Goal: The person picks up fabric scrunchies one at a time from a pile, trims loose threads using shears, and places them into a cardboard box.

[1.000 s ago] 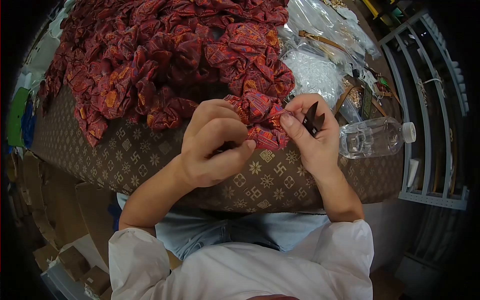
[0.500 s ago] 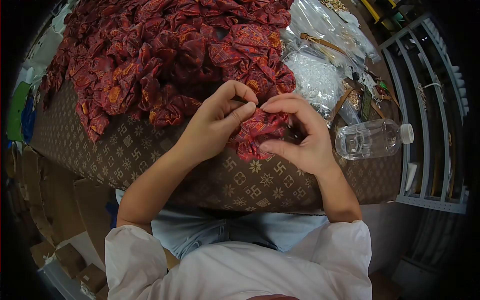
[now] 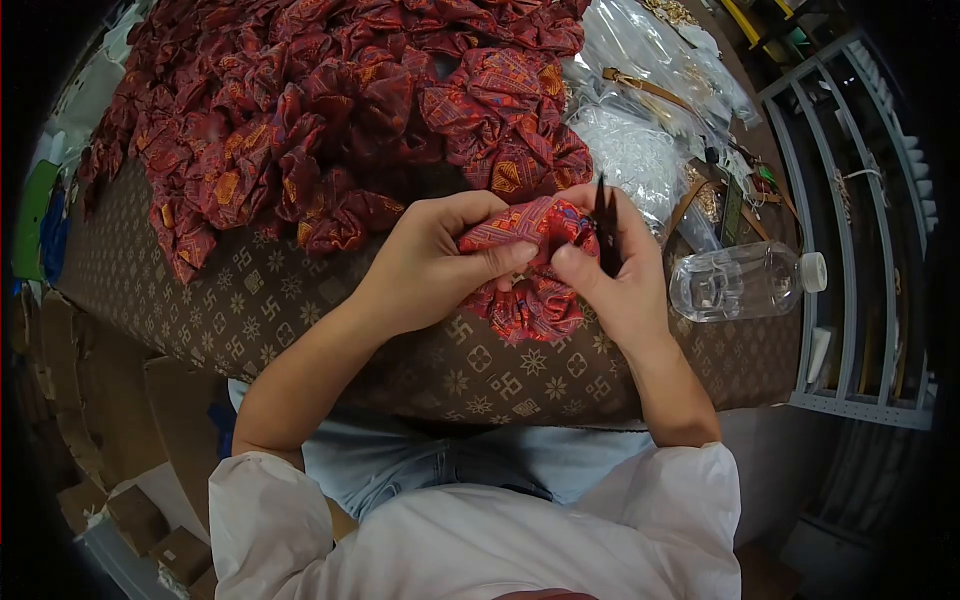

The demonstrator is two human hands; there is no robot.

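Observation:
A red patterned fabric scrunchie [image 3: 535, 318] is held between both hands just above the table's near edge. My left hand [image 3: 425, 265] grips its left side, thumb on top and fingers tucked behind the cloth. On the other side, my right hand [image 3: 632, 290] pinches the fabric near the thumb tip, its fingers curled behind. A dark, slim tool with pointed tips [image 3: 606, 225], like thread snips, sticks upward out of the same right hand. Beyond the hands lies a large heap of matching red gathered fabric pieces [image 3: 330, 130].
A clear plastic bottle [image 3: 735, 282] with a white cap lies on its side at the right. Behind it are clear plastic bags [image 3: 625, 150] and brown straps [image 3: 650, 88]. A brown patterned cloth [image 3: 500, 375] covers the table. A grey metal rack [image 3: 850, 220] stands at the right.
The scrunchie has been turned and opened out, showing more of its loop. My fingertips have moved apart, with both thumbs now on the cloth. The dark tool's tips now show upright.

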